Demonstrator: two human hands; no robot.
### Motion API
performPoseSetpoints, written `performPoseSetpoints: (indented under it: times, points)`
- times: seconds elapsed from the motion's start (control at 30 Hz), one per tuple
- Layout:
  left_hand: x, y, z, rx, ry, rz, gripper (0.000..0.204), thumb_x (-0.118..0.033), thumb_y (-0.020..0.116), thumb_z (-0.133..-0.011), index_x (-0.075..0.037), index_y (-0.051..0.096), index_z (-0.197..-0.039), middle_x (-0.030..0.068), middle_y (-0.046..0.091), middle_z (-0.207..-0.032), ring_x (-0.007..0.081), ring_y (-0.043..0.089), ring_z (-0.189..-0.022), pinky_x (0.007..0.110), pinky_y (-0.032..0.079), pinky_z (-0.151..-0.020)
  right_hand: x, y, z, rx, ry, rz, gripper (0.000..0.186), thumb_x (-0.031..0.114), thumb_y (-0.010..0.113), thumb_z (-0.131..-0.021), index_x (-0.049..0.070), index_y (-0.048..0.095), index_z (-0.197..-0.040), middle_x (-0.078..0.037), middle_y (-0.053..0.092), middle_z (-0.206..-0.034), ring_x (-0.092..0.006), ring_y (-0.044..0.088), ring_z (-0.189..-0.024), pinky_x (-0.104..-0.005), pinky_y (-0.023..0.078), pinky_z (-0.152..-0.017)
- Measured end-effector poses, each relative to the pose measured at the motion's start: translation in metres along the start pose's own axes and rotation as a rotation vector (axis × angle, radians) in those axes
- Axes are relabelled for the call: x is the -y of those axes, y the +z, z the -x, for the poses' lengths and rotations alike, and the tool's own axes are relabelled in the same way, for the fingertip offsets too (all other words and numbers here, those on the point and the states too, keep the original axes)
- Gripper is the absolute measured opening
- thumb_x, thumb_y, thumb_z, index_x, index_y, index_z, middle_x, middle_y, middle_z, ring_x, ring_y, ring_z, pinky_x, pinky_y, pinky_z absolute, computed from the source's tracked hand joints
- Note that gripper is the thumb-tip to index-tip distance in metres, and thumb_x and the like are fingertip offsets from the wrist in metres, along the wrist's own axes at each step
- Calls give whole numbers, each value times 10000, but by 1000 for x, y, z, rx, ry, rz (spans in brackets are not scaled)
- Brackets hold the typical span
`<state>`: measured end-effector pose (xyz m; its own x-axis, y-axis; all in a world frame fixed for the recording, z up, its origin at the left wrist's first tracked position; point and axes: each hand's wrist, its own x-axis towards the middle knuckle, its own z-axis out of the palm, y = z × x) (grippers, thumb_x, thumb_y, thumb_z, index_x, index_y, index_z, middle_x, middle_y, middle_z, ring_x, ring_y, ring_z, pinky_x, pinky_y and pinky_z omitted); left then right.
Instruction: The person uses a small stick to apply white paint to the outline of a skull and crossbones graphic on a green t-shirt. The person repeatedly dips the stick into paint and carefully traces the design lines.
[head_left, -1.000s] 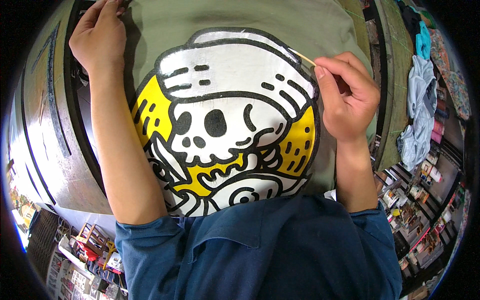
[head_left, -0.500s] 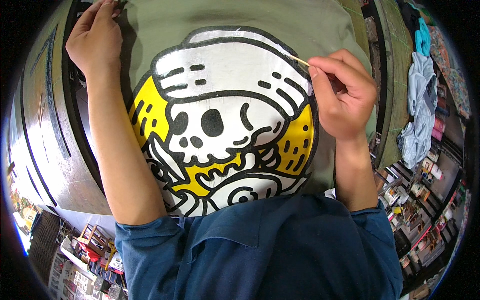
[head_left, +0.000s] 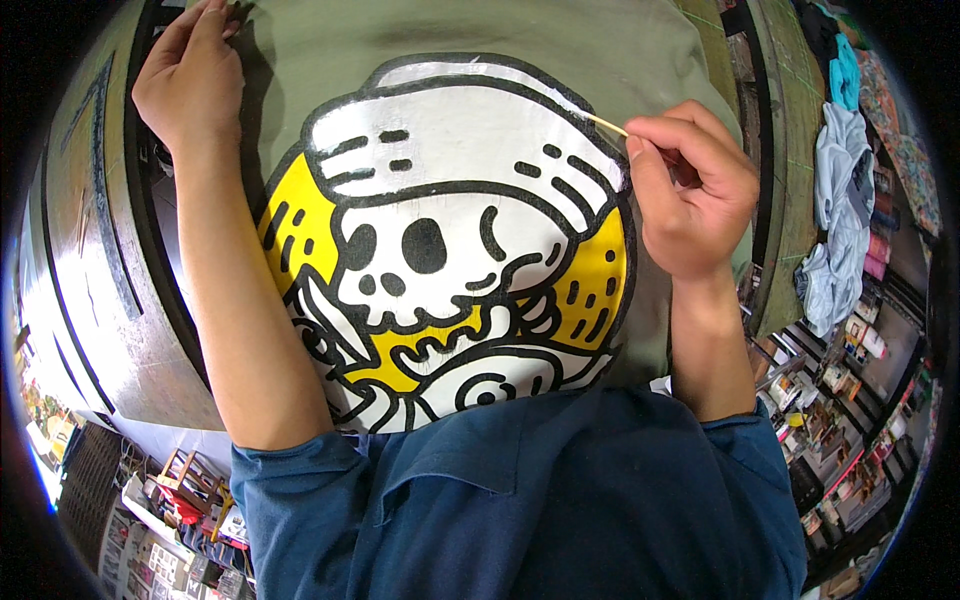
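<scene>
An olive-green cloth (head_left: 660,50), which looks like a garment, lies spread out in front of me. On it is a large print of a skull in a white cap (head_left: 430,130), outlined thickly in black over a yellow round. My right hand (head_left: 695,190) pinches a thin pale wooden stick (head_left: 607,125), its tip at the black outline on the cap's right edge. At the upper left, my left hand (head_left: 193,85) is closed beside the cloth's left side. Its fingertips press together near the picture's top edge, and whatever they hold is hard to see.
A shiny, worn board (head_left: 150,330) stands to the left with a dark gap beside it. Another greenish board (head_left: 795,230) is on the right, with pale blue cloth (head_left: 840,220) beyond it. Lower right are shelves of jars and small containers (head_left: 800,390).
My right hand has shifted slightly right and down, and the stick's tip has moved a little with it along the cap's edge. My left hand looks nearly still.
</scene>
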<state>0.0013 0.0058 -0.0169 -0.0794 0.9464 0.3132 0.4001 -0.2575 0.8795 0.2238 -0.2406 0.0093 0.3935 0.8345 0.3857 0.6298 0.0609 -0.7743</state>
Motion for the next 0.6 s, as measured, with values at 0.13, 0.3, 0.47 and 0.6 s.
performPoseSetpoints:
  times: [0.13, 0.3, 0.47, 0.6]
  points:
    - [3, -1, -1, 4, 0, 24, 192, -133, 710, -894, -28, 752, -1050, 80, 751, -994, 117, 696, -920, 212, 510, -823, -1, 0, -1, 22, -37, 40, 66, -65, 646, -728, -17, 674, -763, -42, 570, -652, -83, 518, -540, -218, 374, -484]
    - [3, -1, -1, 7, 2, 15, 190, -133, 706, -898, -28, 752, -1050, 81, 750, -994, 116, 696, -917, 210, 510, -820, -1, 0, 0, -10, -11, -7, 66, -62, 643, -723, -13, 672, -756, -33, 563, -648, -78, 502, -532, -214, 361, -483]
    - [3, -1, 0, 7, -1, 8, 191, -134, 700, -905, -26, 750, -1055, 79, 751, -996, 113, 696, -919, 207, 510, -823, -2, 0, 0, 20, -14, 22, 64, -58, 636, -719, -13, 670, -750, -28, 565, -648, -75, 498, -532, -211, 358, -485]
    - [3, -1, 0, 10, -12, 35, 194, -140, 701, -907, -31, 749, -1060, 76, 751, -998, 111, 696, -927, 208, 511, -830, -4, -3, 2, 42, -70, 35, 113, -112, 629, -778, -33, 685, -838, -1, 557, -708, -26, 431, -585, -187, 289, -505]
